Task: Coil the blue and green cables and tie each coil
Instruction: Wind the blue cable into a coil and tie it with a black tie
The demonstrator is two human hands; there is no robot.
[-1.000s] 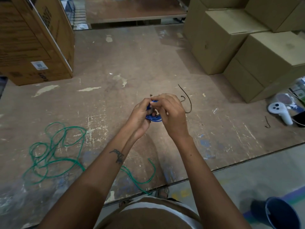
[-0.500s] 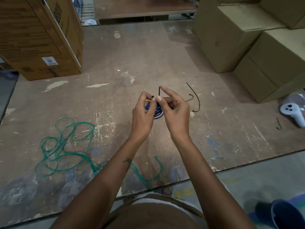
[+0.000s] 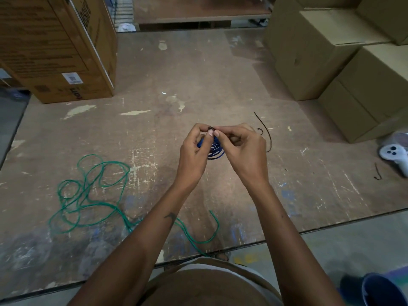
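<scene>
Between both hands [image 3: 220, 146]: blue coil [image 3: 215, 149].

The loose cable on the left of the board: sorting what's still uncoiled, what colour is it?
Green; the green cable lies in loose loops, clearest in the head view.

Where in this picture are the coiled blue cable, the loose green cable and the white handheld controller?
Coiled blue cable [image 3: 214, 151]: head view, on the loops showing between both hands.
Loose green cable [image 3: 92, 193]: head view, on the tangled strands on the board.
White handheld controller [image 3: 395, 153]: head view, on its rounded button face.
</scene>
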